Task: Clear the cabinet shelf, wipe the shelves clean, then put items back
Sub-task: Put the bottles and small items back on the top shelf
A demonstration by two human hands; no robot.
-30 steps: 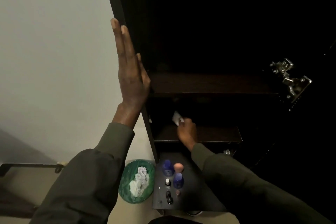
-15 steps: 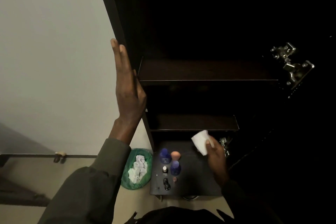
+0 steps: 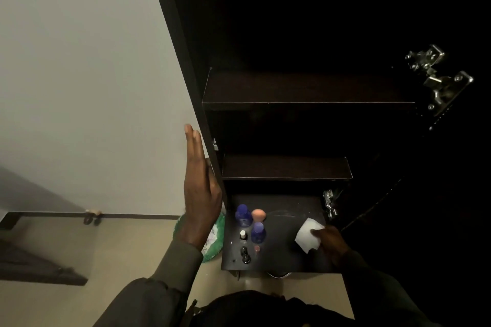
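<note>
In the head view, the right hand (image 3: 330, 243) pinches a white wipe (image 3: 308, 236) over the dark bottom shelf (image 3: 289, 257), right of the blue bottles (image 3: 244, 215); the nearer hand. The left hand (image 3: 200, 194), fingers straight, rests flat against the cabinet side (image 3: 183, 61), left of those bottles.

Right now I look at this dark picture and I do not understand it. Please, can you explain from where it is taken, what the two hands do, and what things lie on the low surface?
The camera sits on the person's head and looks down, so both arms reach in from below. The left hand rests flat, fingers straight, against the cabinet's side panel. The right hand pinches a white wipe over the dark bottom surface. On that surface stand two blue bottles, a peach sponge and some small dark items I cannot identify. The two shelves above show nothing on them. A green bin stands beside the cabinet.
</note>
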